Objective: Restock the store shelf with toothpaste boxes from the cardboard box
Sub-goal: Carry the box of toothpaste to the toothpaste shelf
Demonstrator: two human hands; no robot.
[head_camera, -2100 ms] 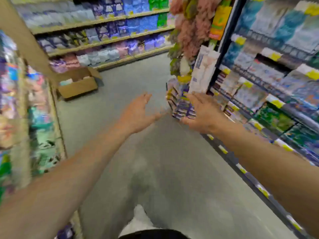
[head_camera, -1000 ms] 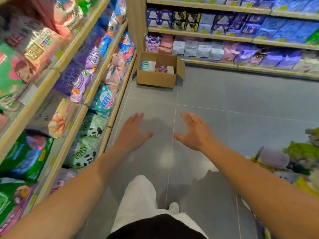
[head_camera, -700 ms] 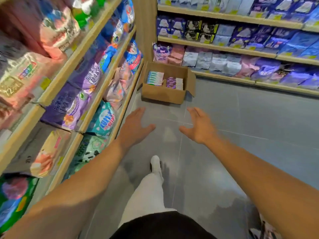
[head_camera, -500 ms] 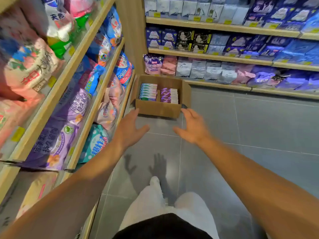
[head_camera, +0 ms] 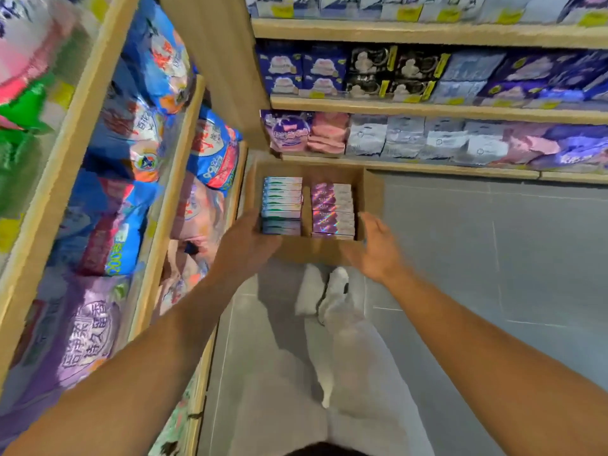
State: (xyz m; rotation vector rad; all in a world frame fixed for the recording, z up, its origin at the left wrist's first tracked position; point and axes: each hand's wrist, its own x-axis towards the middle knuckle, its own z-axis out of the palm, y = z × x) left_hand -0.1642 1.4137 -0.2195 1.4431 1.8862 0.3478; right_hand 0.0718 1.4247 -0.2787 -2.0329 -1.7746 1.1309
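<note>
An open cardboard box [head_camera: 314, 252] sits on the grey floor in the corner where two shelf units meet. Inside it lie two stacks of toothpaste boxes: teal-and-white ones [head_camera: 282, 202] on the left, shiny purple ones [head_camera: 332, 210] on the right. My left hand [head_camera: 246, 246] is at the box's near left corner with its fingers spread, overlapping the rim. At the near right corner, my right hand [head_camera: 375, 248] is spread too, fingers beside the right wall. Neither hand holds anything.
A wooden shelf unit [head_camera: 171, 179] packed with large soft bags runs along my left. Another shelf [head_camera: 427, 110] with purple, pink and white packs stands behind the box. Grey tiled floor [head_camera: 493, 264] stretches to the right. My white shoes [head_camera: 332, 287] stand just before the box.
I have turned from the far aisle shelf and walked up to the cardboard box. Both outstretched hands have come from mid-air down to the box's near corners.
</note>
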